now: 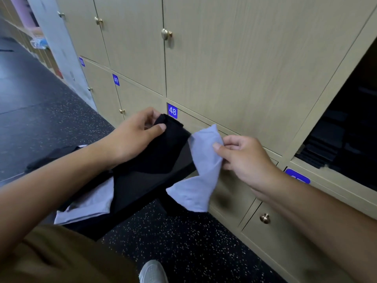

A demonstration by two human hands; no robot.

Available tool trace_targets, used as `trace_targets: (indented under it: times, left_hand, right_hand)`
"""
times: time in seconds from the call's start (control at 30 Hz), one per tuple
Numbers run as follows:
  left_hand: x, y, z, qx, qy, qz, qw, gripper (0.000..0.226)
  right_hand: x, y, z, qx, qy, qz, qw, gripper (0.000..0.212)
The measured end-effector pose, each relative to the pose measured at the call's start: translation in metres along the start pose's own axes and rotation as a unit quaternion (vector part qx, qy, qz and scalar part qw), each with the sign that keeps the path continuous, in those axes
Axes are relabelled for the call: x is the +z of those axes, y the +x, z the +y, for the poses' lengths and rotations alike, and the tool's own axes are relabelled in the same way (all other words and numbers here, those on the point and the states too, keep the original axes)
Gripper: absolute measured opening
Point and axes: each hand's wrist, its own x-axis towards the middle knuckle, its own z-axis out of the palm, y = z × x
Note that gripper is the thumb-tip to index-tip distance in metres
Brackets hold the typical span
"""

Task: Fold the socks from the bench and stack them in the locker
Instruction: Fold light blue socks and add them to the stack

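My left hand point(132, 133) pinches a black sock point(163, 146) by its upper end, holding it above the black bench point(142, 180). My right hand point(242, 156) pinches a light blue sock point(202, 166) that hangs down in the air beside the bench end. More socks, light blue point(87, 205) and dark point(49, 158), lie on the bench under my left forearm. The open locker point(350, 129) at the right is dark inside, with dark folded items stacked in it.
A wall of beige locker doors point(224, 68) with brass knobs and blue number tags, 48 and 49, runs ahead. The floor point(183, 242) is black speckled rubber. My white shoe point(153, 271) shows at the bottom. A white door frame stands at the far left.
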Motion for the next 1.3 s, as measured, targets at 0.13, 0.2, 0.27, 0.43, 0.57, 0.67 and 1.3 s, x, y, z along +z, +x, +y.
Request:
trace_targets:
  times: [0.13,0.2,0.27,0.43,0.57,0.67,1.3]
  left_hand:
    - [-0.014,0.003,-0.004,-0.018,0.030,0.037,0.999,0.008]
    - [-0.019,0.004,-0.003,-0.020,0.023,0.048,0.998,0.009]
    - [-0.022,0.005,-0.003,-0.020,0.019,0.055,0.998,0.012]
    - [-0.023,0.002,0.003,-0.013,0.005,0.057,0.998,0.019]
    - [-0.018,-0.005,0.009,0.017,-0.006,0.040,0.999,0.026]
    - [-0.017,-0.007,0.019,0.037,-0.021,0.030,0.999,0.042]
    - [-0.070,-0.010,0.003,0.034,-0.022,0.207,0.978,0.022]
  right_hand:
    - [-0.020,0.007,-0.001,0.017,0.009,0.023,1.000,0.010]
    - [-0.028,0.009,0.001,0.019,0.004,0.025,1.000,0.013]
    - [-0.033,0.010,0.002,0.018,-0.001,0.021,1.000,0.015]
    - [-0.034,0.013,-0.003,-0.004,-0.012,0.007,1.000,0.014]
    - [-0.025,0.011,-0.011,-0.043,-0.025,0.018,0.999,0.011]
    - [-0.018,0.007,-0.016,-0.058,-0.020,0.018,0.998,0.011]
    - [0.094,0.072,-0.027,-0.016,0.143,-0.066,0.987,0.005]
